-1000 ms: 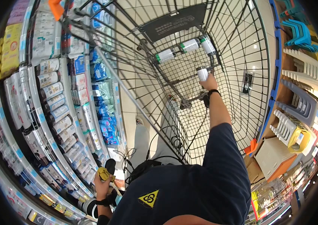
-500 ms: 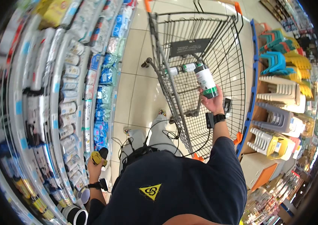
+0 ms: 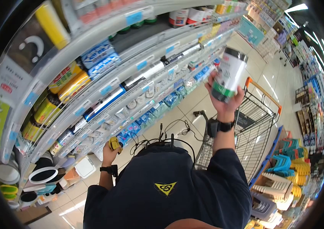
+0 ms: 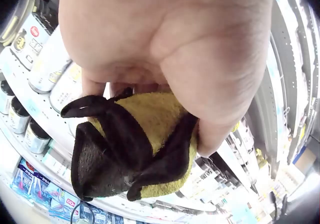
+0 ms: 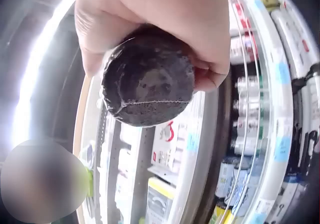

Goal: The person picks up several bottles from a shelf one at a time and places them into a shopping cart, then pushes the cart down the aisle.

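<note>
We see a white-labelled cylinder (image 3: 230, 71), green-banded, gripped in the right hand (image 3: 226, 106) near the wire cart (image 3: 254, 143) — whose contents are hidden from us. Only the right wrist view shows its dark round end. Left of the cart, the left hand (image 3: 110, 154) clutches a fuzzy yellow-and-black fabric piece (image 4: 155, 116) — flaps plain from its wrist.

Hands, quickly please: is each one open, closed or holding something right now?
Left hand: closed, holding a bunched yellow-and-black cloth item.
Right hand: closed, holding a dark roll with a white-and-green wrapper.
</note>
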A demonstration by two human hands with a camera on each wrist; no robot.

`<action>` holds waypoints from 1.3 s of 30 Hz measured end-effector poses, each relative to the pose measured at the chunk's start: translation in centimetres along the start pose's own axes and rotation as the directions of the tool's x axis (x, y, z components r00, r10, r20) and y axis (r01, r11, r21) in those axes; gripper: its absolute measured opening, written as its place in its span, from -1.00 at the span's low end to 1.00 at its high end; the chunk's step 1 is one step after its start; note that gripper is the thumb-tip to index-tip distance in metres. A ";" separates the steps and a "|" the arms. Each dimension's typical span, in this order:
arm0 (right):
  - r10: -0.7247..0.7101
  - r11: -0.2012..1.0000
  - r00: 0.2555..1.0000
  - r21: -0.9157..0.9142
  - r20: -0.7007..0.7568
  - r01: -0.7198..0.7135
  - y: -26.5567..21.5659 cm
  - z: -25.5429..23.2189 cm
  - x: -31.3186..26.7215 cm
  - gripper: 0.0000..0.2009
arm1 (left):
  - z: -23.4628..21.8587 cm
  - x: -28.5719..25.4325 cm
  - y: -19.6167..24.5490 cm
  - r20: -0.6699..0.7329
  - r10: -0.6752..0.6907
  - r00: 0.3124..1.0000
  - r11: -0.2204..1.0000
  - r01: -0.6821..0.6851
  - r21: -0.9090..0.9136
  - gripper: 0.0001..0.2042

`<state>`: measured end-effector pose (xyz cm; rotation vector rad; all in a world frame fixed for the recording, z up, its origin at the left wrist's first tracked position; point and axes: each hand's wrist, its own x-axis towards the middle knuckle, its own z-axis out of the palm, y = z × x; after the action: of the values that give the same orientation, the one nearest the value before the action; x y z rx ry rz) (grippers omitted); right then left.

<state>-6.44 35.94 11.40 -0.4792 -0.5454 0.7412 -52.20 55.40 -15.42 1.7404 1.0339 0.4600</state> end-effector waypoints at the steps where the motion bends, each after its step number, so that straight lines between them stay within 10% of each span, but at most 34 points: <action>1: 0.002 0.995 0.988 -0.100 0.152 0.013 0.7 1.4 2.4 -0.13 | -0.5 -0.9 -0.7 -0.063 -0.007 0.998 1.000 0.008 0.029 -0.58; 2: 0.034 0.994 0.952 -0.110 0.304 0.000 1.8 1.9 4.7 -0.10 | -0.7 -1.5 -2.3 -0.106 -0.046 0.993 0.998 0.042 -0.042 -0.58; 7: 0.166 0.893 0.978 -0.441 0.129 -0.094 7.3 5.9 11.1 -0.47 | -1.5 -4.9 -3.8 -0.262 -0.087 0.961 0.993 0.063 -0.098 -0.60; 11: -0.018 0.681 0.983 -0.717 0.185 0.147 10.7 8.2 15.3 -0.52 | -0.3 -7.1 -5.2 -0.363 -0.174 0.915 0.976 0.110 -0.190 -0.63; 22: -0.145 0.870 0.988 -0.469 0.048 0.151 12.0 6.0 19.1 -0.51 | 4.7 -7.6 -3.2 -0.491 -0.228 0.841 0.968 0.143 -0.205 -0.65; 27: -0.459 0.578 0.866 -0.674 0.196 0.459 10.9 5.6 19.1 -0.39 | 6.1 -7.9 -1.9 -0.510 -0.245 0.825 0.964 0.151 -0.220 -0.67; 31: -0.465 0.501 0.852 -0.723 0.240 0.477 10.3 3.6 20.0 -0.30 | 7.1 -9.1 -2.5 -0.557 -0.246 0.793 0.956 0.103 -0.276 -0.66; 33: -0.573 0.147 0.747 -0.855 0.337 0.498 9.9 2.6 20.5 -0.21 | 7.7 -9.9 -3.1 -0.562 -0.281 0.778 0.931 0.079 -0.356 -0.65; 35: -0.643 0.163 0.695 -0.829 0.323 0.536 9.4 1.3 21.8 -0.24 | 7.9 -10.8 -4.1 -0.546 -0.319 0.775 0.925 0.127 -0.359 -0.65; 39: -0.456 0.243 0.869 -0.913 0.190 0.327 7.6 -1.2 23.6 -0.24 | 8.5 -12.9 -5.3 -0.573 -0.369 0.732 0.918 0.191 -0.347 -0.65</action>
<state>5.04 57.87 12.91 -1.4141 -0.9317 -0.2210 -55.56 40.65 -21.58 1.1580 1.6036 0.9802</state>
